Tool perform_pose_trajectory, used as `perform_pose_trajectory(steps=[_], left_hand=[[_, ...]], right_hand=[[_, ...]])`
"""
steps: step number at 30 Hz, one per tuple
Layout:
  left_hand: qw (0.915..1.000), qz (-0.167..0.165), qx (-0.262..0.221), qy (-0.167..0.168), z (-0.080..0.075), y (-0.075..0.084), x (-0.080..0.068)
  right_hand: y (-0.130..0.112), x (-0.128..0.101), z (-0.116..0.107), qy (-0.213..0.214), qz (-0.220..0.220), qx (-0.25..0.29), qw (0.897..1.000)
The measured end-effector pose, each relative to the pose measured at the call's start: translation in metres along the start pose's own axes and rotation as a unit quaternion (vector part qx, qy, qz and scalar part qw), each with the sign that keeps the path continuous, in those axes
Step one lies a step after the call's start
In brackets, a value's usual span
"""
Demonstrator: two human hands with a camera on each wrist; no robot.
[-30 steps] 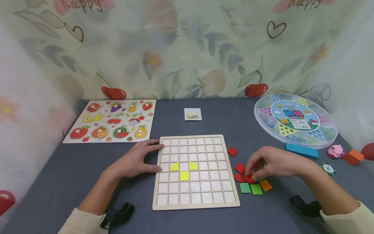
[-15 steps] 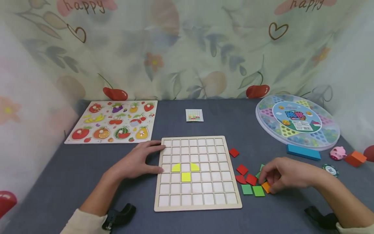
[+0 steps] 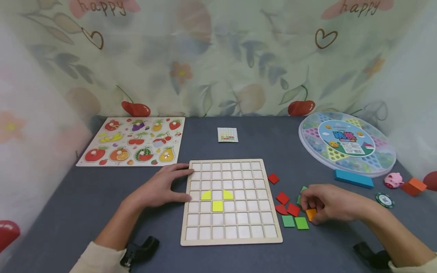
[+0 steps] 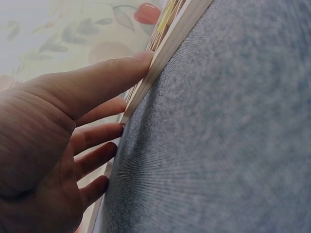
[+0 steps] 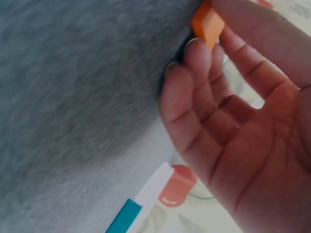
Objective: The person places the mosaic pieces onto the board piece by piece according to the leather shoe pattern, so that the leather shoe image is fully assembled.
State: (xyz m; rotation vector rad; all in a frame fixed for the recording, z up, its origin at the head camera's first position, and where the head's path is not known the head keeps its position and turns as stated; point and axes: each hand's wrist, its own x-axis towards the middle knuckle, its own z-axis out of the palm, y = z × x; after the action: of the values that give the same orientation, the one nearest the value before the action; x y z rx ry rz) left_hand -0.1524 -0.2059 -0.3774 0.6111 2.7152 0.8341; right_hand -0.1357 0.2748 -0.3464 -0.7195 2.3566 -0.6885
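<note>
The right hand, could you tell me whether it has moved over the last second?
Yes. The right hand has shifted rightward, away from the grid board and off the red tiles, and its fingers now pinch the orange tile.

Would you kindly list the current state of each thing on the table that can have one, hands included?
Left hand: flat, fingers straight, resting against the grid board's left edge.
Right hand: pinches the orange tile.
Orange tile: held between thumb and fingertips.
Grid board: flat on the table, three yellow pieces seated.
Round game case: lid on.
Fruit puzzle: pieces seated.
</note>
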Motion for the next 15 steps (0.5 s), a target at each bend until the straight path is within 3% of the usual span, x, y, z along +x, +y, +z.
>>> perform_pose_trajectory(steps=[8, 15], left_hand=[[1.0, -0.003, -0.004, -0.002, 0.002, 0.0, 0.003], [1.0, -0.005, -0.003, -0.002, 0.002, 0.0, 0.002]], right_hand=[[-0.006, 0.003, -0.009, -0.024, 0.036, 0.037, 0.998], [-0.022, 0.014, -0.027, -0.014, 0.004, 0.075, 0.997]])
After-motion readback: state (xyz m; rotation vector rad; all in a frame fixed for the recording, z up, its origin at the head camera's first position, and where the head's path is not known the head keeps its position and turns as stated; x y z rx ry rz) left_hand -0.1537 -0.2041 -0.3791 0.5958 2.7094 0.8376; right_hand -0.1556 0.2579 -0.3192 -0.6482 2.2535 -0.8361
